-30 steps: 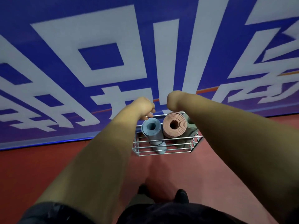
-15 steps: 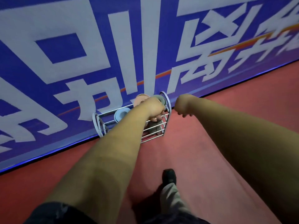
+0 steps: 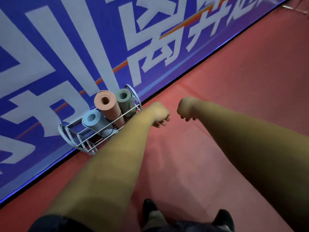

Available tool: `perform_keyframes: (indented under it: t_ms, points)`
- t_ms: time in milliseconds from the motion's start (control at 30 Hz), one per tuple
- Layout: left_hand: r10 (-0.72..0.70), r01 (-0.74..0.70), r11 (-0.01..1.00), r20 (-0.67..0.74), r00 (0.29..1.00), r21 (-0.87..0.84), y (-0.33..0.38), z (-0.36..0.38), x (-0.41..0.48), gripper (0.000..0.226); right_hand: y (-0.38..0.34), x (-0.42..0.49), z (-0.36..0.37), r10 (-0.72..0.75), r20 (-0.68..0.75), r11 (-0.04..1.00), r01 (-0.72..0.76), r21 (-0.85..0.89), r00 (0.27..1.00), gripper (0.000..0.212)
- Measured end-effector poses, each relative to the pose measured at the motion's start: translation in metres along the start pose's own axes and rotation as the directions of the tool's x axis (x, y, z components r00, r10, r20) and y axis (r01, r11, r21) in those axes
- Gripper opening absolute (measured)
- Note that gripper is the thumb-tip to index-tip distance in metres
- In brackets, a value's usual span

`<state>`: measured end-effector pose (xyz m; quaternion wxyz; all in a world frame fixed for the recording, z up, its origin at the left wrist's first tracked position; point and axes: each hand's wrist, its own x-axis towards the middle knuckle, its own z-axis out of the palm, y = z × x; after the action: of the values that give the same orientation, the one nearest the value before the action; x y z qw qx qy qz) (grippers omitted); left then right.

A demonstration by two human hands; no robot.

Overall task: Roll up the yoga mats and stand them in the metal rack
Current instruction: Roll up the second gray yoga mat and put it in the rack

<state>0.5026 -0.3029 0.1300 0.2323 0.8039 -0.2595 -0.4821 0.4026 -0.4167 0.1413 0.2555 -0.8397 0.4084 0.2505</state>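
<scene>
While both arms reach out over the red floor, the left hand and the right hand are each curled into a fist and hold nothing. They are near each other but do not touch. Just beside the left hand sits the metal rack, close against the blue banner. Three rolled mats stand in it, leaning a bit: a blue mat on the left, a pink mat in the middle and a green mat at the right end. The banner has very big white signs that look like Chinese writing, but they are cut off at the edges and cannot be read. A thin orange line runs through them. Two black shoes show at the bottom
</scene>
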Motion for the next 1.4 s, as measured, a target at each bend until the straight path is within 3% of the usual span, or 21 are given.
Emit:
perform_keyframes:
  t_ms: [200, 367, 567, 733, 900, 1200, 1400]
  points:
    - [-0.071, 0.068, 0.996, 0.051, 0.996, 0.062, 0.049, 0.121, 0.034, 0.013, 0.139, -0.015, 0.009, 0.019, 0.057, 1.000, -0.019, -0.008, 0.998, 0.034]
    - [-0.128, 0.104, 0.979, 0.134, 0.983, 0.175, 0.118, 0.273, 0.062, 0.015, 0.325, -0.019, 0.033, 0.110, 0.127, 0.975, -0.132, 0.179, 0.986, 0.034]
    - [-0.042, -0.080, 0.934, 0.330, 0.943, 0.348, 0.221, 0.462, 0.078, 0.021, 0.557, -0.062, 0.059, 0.330, 0.195, 0.844, -0.381, 0.378, 0.924, 0.033]
    - [0.004, -0.243, 0.865, 0.480, 0.877, 0.439, 0.278, 0.573, 0.077, 0.019, 0.680, -0.094, 0.084, 0.480, 0.222, 0.686, -0.521, 0.509, 0.849, 0.031]
    - [-0.026, -0.291, 0.834, 0.560, 0.828, 0.469, 0.290, 0.635, 0.093, 0.017, 0.725, -0.108, 0.110, 0.526, 0.297, 0.571, -0.590, 0.571, 0.797, 0.028]
    - [-0.165, -0.249, 0.811, 0.616, 0.770, 0.529, 0.258, 0.695, 0.138, 0.014, 0.741, -0.102, 0.154, 0.551, 0.399, 0.558, -0.679, 0.477, 0.733, 0.010]
    - [-0.233, -0.205, 0.802, 0.610, 0.758, 0.562, 0.230, 0.726, 0.161, 0.012, 0.760, -0.078, 0.188, 0.501, 0.484, 0.610, -0.689, 0.391, 0.718, 0.033]
